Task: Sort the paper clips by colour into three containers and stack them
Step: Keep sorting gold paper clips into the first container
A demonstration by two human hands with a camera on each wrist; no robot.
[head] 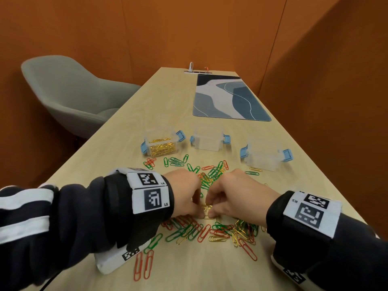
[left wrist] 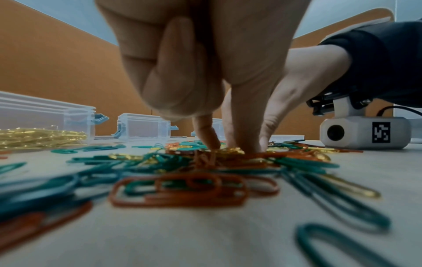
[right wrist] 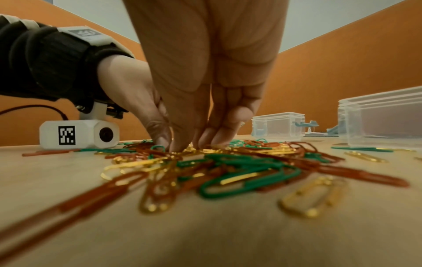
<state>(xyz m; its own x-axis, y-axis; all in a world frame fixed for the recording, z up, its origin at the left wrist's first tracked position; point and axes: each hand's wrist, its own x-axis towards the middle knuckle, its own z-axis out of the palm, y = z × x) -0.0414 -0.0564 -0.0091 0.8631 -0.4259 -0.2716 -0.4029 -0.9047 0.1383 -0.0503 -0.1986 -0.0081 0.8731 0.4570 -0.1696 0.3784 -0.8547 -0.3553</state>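
Red, green and gold paper clips [head: 210,227] lie in a loose heap on the wooden table [head: 126,143], with more scattered farther out [head: 212,171]. My left hand [head: 199,213] and right hand [head: 212,214] meet fingertip to fingertip over the heap. Between them they pinch a small bunch of gold clips [head: 206,207]. In the left wrist view the left hand [left wrist: 212,144] reaches down onto gold clips [left wrist: 230,150]. In the right wrist view the right hand [right wrist: 194,144] does the same. Three clear containers with blue latches stand behind: the left one [head: 160,143] holds gold clips, the middle [head: 209,138] and right [head: 265,156] look empty.
A blue patterned mat [head: 228,97] lies at the far end of the table, and a grey chair [head: 69,91] stands to its left. Orange walls close in on all sides. Two red clips [head: 143,265] lie near the front edge.
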